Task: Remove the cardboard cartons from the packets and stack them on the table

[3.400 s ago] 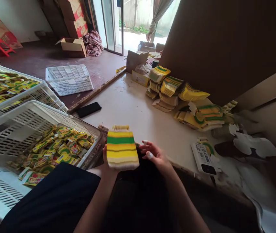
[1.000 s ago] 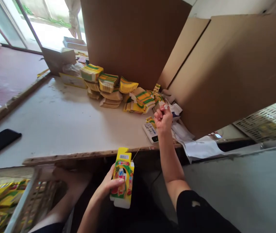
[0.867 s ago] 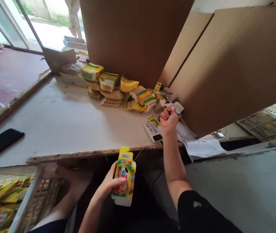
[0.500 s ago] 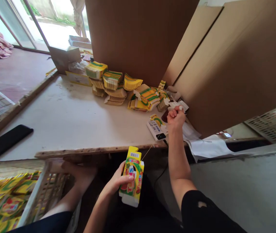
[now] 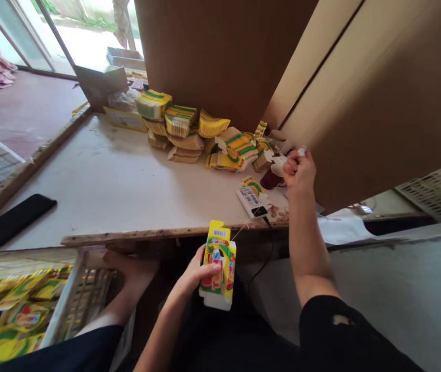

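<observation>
My left hand (image 5: 201,268) grips a small yellow and green printed carton (image 5: 217,266), its thumb across the front; the end flaps stand open. A thin thread (image 5: 240,231) runs from the carton's upper right edge toward a white power bank (image 5: 250,201) on the table. Beyond that I cannot follow it. My right hand (image 5: 300,170) is raised at the right by the large cardboard, fingers closed, a small white bit (image 5: 301,152) showing at the fingertips. What it pinches is unclear. Beside it stands a dark red cup (image 5: 270,178).
Stacks of folded yellow cartons (image 5: 182,121) line the back of the white table (image 5: 127,191). A black phone (image 5: 17,219) lies at the left. Below, a crate (image 5: 56,315) holds filled-looking packs beside a bare foot (image 5: 135,268). A cable (image 5: 270,248) hangs from the power bank.
My right hand has moved up and to the right, uncovering more of the dark red cup. The carton in my left hand sits slightly higher and farther right in view.
</observation>
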Demonstrator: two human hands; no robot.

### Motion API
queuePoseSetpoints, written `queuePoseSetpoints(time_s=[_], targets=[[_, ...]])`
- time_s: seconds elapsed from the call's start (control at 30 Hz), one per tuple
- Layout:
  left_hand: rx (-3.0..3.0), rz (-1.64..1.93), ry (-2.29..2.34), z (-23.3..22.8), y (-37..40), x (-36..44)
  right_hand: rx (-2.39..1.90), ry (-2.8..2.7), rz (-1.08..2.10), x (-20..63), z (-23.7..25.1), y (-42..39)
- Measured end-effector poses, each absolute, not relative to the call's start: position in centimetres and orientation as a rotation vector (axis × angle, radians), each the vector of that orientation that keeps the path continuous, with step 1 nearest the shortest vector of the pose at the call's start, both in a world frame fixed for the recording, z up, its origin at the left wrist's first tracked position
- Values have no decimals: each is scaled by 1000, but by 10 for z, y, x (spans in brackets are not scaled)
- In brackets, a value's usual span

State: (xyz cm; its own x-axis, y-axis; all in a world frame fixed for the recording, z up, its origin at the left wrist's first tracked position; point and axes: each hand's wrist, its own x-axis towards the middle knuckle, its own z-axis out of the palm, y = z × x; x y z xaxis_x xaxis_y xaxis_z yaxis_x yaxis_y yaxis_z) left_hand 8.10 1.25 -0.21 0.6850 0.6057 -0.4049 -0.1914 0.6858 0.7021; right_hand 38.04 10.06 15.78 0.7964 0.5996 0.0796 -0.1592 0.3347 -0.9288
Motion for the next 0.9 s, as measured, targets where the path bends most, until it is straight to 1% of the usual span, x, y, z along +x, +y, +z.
queuePoseSetpoints(time_s=[0.07,0.2,0.27,0.33,0.4,0.47,0.57,0.67,0.77,0.83,0.9], targets=[[682,522,684,5,18,81,-1234,-628,672,362,149,91],[778,600,715,34,37,73,-1471,-1423,1010,314,130,69],[859,621,762,53,54,66,-1520,-1716,993,297,125,62],[967,613,776,71,75,60,-1525,-1892,938,288,123,62],[1119,572,813,87,102,55,-1496,-1964,946,283,120,69],[1405,533,967,97,131,52,-1498,-1961,977,280,112,79],[1945,341,1208,102,170,51,-1663,-1948,881,270,89,96],[2332,38,1334,95,195,51,-1801,-1941,788,257,60,111],[2537,-222,1377,84,207,49,-1889,-1957,791,252,35,119],[2603,-297,1365,77,211,45,-1940,-1976,810,254,25,119],[2647,-293,1329,72,214,41,-1984,-1985,821,259,21,119]])
